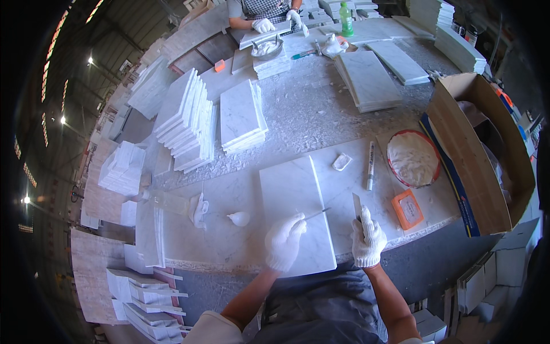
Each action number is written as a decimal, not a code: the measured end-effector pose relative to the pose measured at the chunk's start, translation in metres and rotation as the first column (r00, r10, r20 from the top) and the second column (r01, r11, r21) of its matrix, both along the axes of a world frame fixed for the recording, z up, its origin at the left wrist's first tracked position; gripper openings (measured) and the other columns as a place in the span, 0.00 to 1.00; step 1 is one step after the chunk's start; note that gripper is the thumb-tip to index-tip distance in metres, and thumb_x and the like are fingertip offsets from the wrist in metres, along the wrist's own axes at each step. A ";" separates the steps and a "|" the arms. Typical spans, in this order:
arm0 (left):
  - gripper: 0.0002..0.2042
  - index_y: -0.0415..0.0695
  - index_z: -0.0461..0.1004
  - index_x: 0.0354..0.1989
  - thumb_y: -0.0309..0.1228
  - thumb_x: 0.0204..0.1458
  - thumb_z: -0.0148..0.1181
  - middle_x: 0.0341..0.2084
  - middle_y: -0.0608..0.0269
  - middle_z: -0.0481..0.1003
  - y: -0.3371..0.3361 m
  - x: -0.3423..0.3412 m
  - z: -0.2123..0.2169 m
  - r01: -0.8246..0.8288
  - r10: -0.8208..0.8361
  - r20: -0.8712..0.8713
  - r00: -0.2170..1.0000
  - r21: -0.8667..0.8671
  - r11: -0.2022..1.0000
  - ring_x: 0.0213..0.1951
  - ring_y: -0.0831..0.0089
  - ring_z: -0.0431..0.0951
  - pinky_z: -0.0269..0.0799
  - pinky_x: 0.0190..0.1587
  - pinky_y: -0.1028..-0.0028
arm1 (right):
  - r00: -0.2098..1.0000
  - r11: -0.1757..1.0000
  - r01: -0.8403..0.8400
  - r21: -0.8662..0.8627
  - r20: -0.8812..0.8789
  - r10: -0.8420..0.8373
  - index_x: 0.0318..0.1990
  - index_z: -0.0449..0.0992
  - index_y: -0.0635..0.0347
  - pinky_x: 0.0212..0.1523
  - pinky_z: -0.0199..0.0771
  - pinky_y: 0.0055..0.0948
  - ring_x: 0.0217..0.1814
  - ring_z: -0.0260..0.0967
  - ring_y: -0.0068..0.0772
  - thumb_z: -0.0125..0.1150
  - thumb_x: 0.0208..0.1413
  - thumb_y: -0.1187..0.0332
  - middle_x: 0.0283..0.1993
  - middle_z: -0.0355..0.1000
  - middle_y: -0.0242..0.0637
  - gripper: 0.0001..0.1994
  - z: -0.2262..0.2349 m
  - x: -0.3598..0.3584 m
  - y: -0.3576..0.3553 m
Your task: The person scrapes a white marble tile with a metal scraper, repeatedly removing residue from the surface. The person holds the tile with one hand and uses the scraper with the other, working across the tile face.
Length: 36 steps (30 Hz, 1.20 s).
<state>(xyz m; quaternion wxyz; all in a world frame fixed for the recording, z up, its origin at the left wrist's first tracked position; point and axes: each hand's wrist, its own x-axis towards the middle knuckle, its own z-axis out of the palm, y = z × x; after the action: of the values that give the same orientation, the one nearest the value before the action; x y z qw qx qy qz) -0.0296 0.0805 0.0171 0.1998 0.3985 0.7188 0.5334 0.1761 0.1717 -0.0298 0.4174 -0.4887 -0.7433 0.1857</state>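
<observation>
My left hand [285, 241], in a white knit glove, is closed around a thin pointed tool [317, 214] with a dark tip. It rests over the lower part of a pale grey-veined marble tile [292, 186], and the tool points right across the tile's edge. To the right of that tile, my right hand [369, 238], also gloved, grips a flat-bladed scraper [357, 202] with its blade pointing up and away. An orange-edged block [407, 210] lies just right of this hand. A white squeeze bulb [239, 218] sits left of the tile.
Beyond my hands lie a marker [370, 166], a small white chunk [342, 161] and a red-rimmed bowl [440, 166] of white powder or paste. A cardboard box [452, 132] stands right. Tile stacks [186, 120] surround the debris-strewn table; a co-worker's gloved hands [263, 25] hold a tile opposite.
</observation>
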 end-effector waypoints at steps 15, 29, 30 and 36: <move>0.15 0.33 0.77 0.60 0.23 0.67 0.58 0.47 0.56 0.80 -0.001 -0.002 0.003 0.025 -0.022 -0.080 0.997 0.037 0.999 0.39 0.74 0.82 0.81 0.43 0.75 | 0.999 0.999 0.025 0.031 -0.044 -0.023 0.63 0.79 0.53 0.34 0.78 0.41 0.31 0.78 0.48 0.70 0.56 0.73 0.35 0.79 0.43 0.24 -0.001 -0.001 -0.001; 0.14 0.39 0.81 0.57 0.22 0.65 0.59 0.51 0.60 0.83 0.004 -0.007 -0.014 -0.011 0.060 -0.315 0.947 0.156 0.988 0.46 0.73 0.84 0.83 0.45 0.73 | 0.998 0.997 -0.014 0.079 -0.062 0.019 0.66 0.76 0.54 0.35 0.79 0.37 0.30 0.77 0.38 0.68 0.61 0.73 0.36 0.79 0.42 0.25 -0.020 0.001 0.002; 0.14 0.39 0.81 0.57 0.21 0.65 0.59 0.51 0.60 0.83 0.004 -0.007 -0.013 0.005 0.036 -0.242 0.970 0.166 0.986 0.45 0.74 0.84 0.83 0.44 0.74 | 0.988 0.998 -0.055 0.034 -0.141 0.059 0.66 0.76 0.54 0.35 0.79 0.36 0.29 0.77 0.37 0.68 0.61 0.72 0.36 0.79 0.42 0.24 -0.018 0.001 0.001; 0.14 0.39 0.81 0.58 0.22 0.65 0.60 0.42 0.61 0.82 0.007 -0.004 -0.004 -0.022 0.037 -0.109 0.993 0.129 0.991 0.35 0.79 0.80 0.79 0.39 0.76 | 0.970 0.985 -0.106 -0.135 -0.233 0.072 0.65 0.76 0.57 0.31 0.77 0.34 0.26 0.75 0.32 0.66 0.63 0.70 0.35 0.78 0.41 0.22 -0.011 -0.004 0.004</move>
<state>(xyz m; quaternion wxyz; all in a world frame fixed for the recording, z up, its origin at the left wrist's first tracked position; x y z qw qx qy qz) -0.0336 0.0874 0.0126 0.1256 0.4289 0.6990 0.5582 0.1724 0.1754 -0.0409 0.4540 -0.4596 -0.6961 0.3131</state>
